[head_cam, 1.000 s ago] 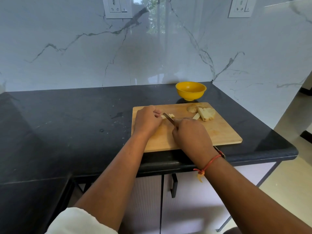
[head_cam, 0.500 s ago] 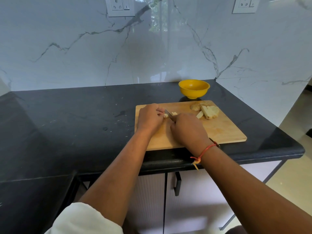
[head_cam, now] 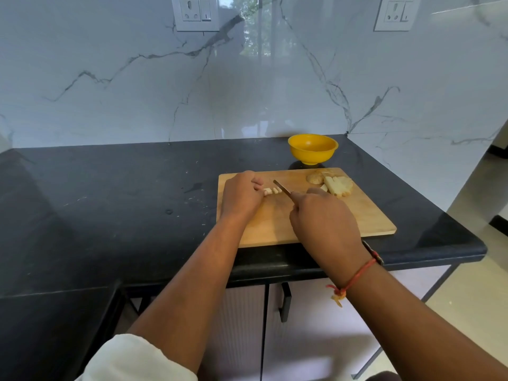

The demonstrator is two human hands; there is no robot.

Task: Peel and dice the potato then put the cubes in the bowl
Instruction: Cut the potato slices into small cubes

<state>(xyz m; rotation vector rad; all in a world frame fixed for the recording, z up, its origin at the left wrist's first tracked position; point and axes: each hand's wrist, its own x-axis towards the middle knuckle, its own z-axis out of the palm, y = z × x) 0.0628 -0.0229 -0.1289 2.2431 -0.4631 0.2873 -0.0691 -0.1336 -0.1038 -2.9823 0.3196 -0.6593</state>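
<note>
A white marble-veined wall [head_cam: 247, 83] backs the work area and turns a corner at the right; it carries two sockets [head_cam: 195, 12], one high at centre-left and one high at right. Below it runs a black counter [head_cam: 110, 204], with pale cabinet doors [head_cam: 310, 334] under its front edge. A wooden board [head_cam: 368, 218] lies flat on the counter's right part, its near edge close to the counter's front. The person's two bare forearms reach over the board from below, and a white sleeve [head_cam: 137, 358] shows at the left elbow. The right hand [head_cam: 324, 220] is closed in a fist round a knife [head_cam: 281, 187]; the handle is hidden in the fist, and the blade points up and left, away from the person. A red thread [head_cam: 356, 277] circles the right wrist. The left hand [head_cam: 240, 196] rests on the board's left part, fingers curled down, their tips holding the left end of a potato strip [head_cam: 266, 191]. A yellow bowl [head_cam: 312, 148] stands on the counter just behind the board's far edge, apart from both hands. A pile of cut potato slabs [head_cam: 337, 185] lies at the board's far right, near the bowl. Small cubes [head_cam: 277, 190] sit in a row touching the strip's right end, just beside the blade. Whether the blade touches them cannot be told.
</note>
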